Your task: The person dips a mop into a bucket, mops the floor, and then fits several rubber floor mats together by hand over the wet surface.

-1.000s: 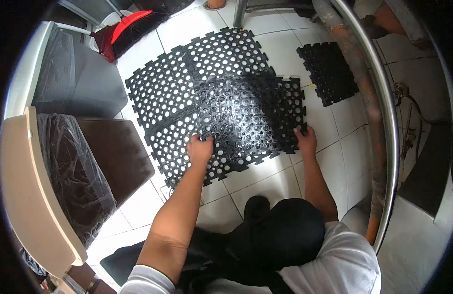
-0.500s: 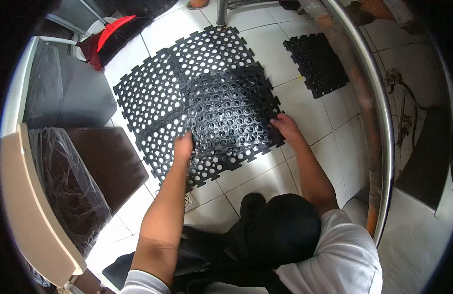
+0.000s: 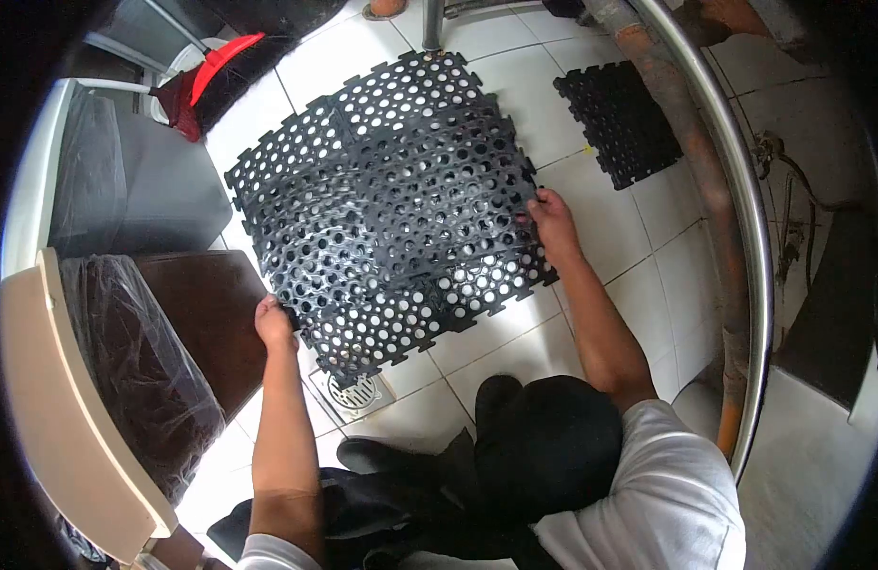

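Note:
Black perforated mats with jigsaw edges lie joined on the white tiled floor. Over their middle spans a wide dark perforated sheet of mat, its holes mostly dark. My left hand grips the left edge of this upper mat, fingers closed and partly hidden. At the right edge, my right hand pinches the mat with the thumb on top. White tile shows through the holes of the mat along the near side.
A smaller black mat lies at the right, beside a rusty pipe and a curved metal rail. Plastic-wrapped seats stand at the left. A floor drain is near my feet. A red dustpan is at the upper left.
My left hand has moved left and slightly nearer to me, from the mats' middle to their left edge. The dark upper layer now reaches farther left, and the drain is uncovered to view.

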The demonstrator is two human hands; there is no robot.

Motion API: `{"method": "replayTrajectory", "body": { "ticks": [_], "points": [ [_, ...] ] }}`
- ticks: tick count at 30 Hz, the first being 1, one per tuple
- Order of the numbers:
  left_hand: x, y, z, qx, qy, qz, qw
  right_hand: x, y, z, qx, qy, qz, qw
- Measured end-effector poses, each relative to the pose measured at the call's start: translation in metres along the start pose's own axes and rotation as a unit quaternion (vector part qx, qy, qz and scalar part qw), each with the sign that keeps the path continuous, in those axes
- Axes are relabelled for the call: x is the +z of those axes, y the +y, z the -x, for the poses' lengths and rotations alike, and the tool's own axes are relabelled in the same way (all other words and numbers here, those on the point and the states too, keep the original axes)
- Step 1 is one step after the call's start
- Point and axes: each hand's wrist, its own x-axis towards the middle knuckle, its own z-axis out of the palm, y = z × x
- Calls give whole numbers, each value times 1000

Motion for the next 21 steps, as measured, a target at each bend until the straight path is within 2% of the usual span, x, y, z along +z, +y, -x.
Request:
{"method": "replayTrajectory", "body": {
  "ticks": [1,2,3,5,6,8,10,11,12,13,14,15,17,18,19,20,21],
  "points": [
    [0,3,2,-4,2,1,1000,-7,1,-4,8,27,11,1000],
    [0,13,7,0,20,-111,994,-20,13,-12,18,55,22,998],
    [3,20,14,2,36,-224,974,-31,27,-19,-23,49,47,997],
    [21,25,24,27,51,-223,973,-52,62,-39,-19,70,58,996],
    [29,26,26,57,70,-222,971,-59,70,-44,-16,88,63,994],
    [31,24,19,49,64,-250,965,-63,64,-40,-28,107,98,989],
    [33,23,10,76,97,-369,921,-65,53,-36,-41,123,129,983],
    [28,17,-4,79,79,-348,931,-69,42,-31,-40,130,215,967],
    [23,5,-11,150,96,-376,909,-66,33,-28,-40,134,298,944],
    [33,13,2,170,119,-441,873,-57,24,-21,-41,128,295,946],
    [47,26,23,187,141,-505,831,-48,16,-10,-178,195,434,861],
    [58,40,46,219,92,-516,823,-39,7,-2,-307,256,550,733],
    [77,38,70,317,10,-536,783,-8,-11,10,-325,42,454,828],
    [86,28,74,383,-24,-541,749,14,-24,23,-288,-58,497,817],
    [100,29,90,370,-64,-554,743,30,-33,34,-248,-158,508,810],
    [115,35,108,357,-104,-566,736,44,-30,39,-248,-213,556,764],
    [130,46,124,322,-136,-599,721,56,-25,45,-230,-222,601,732]
  ]
}}
